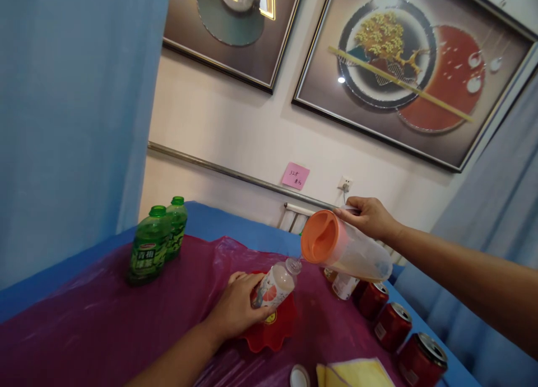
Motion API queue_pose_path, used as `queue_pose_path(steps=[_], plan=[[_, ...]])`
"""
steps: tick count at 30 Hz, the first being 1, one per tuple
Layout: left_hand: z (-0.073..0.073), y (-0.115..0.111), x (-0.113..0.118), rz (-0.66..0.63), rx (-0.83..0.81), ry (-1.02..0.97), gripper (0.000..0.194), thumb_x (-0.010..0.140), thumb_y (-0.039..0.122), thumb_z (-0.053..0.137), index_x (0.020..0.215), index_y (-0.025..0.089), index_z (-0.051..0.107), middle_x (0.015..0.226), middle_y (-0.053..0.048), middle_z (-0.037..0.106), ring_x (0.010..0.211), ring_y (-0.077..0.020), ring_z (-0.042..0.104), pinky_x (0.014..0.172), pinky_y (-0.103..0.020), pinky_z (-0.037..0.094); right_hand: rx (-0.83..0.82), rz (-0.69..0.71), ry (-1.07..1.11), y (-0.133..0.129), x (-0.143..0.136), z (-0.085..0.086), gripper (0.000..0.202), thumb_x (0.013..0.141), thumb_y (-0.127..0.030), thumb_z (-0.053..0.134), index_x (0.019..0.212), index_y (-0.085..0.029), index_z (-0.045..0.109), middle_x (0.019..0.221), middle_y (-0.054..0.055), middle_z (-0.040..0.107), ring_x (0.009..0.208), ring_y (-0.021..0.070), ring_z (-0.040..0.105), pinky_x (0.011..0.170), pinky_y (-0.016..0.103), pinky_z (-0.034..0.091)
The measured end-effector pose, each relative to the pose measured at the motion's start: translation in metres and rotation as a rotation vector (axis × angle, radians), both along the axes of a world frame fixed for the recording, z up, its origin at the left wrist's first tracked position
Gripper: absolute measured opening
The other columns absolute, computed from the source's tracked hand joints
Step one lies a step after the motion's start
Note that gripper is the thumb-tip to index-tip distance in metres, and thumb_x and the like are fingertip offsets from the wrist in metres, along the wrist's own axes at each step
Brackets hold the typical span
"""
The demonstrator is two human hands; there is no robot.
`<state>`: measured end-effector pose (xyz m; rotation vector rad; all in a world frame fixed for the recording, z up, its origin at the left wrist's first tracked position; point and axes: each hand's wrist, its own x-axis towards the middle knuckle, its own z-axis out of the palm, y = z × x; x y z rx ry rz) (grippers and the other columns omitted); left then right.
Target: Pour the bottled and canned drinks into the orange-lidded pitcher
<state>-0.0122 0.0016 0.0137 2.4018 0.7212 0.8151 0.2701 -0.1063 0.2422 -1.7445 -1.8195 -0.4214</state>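
My left hand is wrapped round a small clear bottle with a fruit label, tilted over a red scalloped dish. The bottle has no cap, and its mouth points up and right. My right hand grips the handle of a translucent pitcher with an orange lid. The pitcher lies tipped toward the bottle, its lid close beside the bottle's mouth. Some pale liquid shows along the pitcher's lower side. A thin stream seems to run between the two, though it is hard to make out.
Two green bottles stand at the left on the purple sheet. Several red cans line the right edge, with another labelled bottle behind them. A yellow cloth and a white lid lie at the front.
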Motion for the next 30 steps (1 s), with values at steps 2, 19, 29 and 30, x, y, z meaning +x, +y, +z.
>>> queue_pose_path(steps=[2, 19, 29, 30], plan=[[0.0003, 0.0002, 0.0, 0.0, 0.008, 0.001, 0.039, 0.069, 0.038, 0.075, 0.105, 0.025, 0.067, 0.103, 0.0, 0.074, 0.095, -0.0242, 0.061, 0.102, -0.041, 0.034, 0.0, 0.002, 0.0, -0.0003, -0.0009, 0.0002, 0.054, 0.082, -0.061, 0.059, 0.057, -0.025, 0.029, 0.053, -0.007, 0.027, 0.051, 0.0101, 0.027, 0.047, 0.026, 0.022], [-0.0004, -0.0002, 0.0, -0.009, 0.014, 0.002, 0.038, 0.07, 0.038, 0.076, 0.104, 0.025, 0.068, 0.102, 0.001, 0.074, 0.094, -0.0234, 0.062, 0.101, -0.04, 0.034, 0.004, -0.008, -0.015, 0.0001, 0.0002, 0.0004, 0.054, 0.082, -0.062, 0.06, 0.056, -0.025, 0.031, 0.053, -0.007, 0.028, 0.052, 0.01, 0.027, 0.048, 0.026, 0.023], [0.0017, -0.0017, -0.0003, 0.002, 0.021, 0.014, 0.037, 0.07, 0.039, 0.076, 0.103, 0.024, 0.068, 0.102, 0.001, 0.074, 0.093, -0.0234, 0.061, 0.099, -0.039, 0.035, 0.014, 0.003, -0.02, -0.0004, -0.0022, 0.0015, 0.055, 0.083, -0.063, 0.059, 0.056, -0.025, 0.03, 0.052, -0.007, 0.028, 0.051, 0.01, 0.027, 0.047, 0.026, 0.021], [0.0019, -0.0018, -0.0003, 0.002, 0.022, 0.016, 0.036, 0.07, 0.038, 0.076, 0.103, 0.024, 0.068, 0.101, 0.001, 0.074, 0.093, -0.0232, 0.061, 0.099, -0.039, 0.035, 0.014, 0.003, -0.023, -0.0006, -0.0027, 0.0016, 0.055, 0.083, -0.063, 0.059, 0.056, -0.025, 0.03, 0.052, -0.007, 0.028, 0.051, 0.0099, 0.027, 0.047, 0.026, 0.021]])
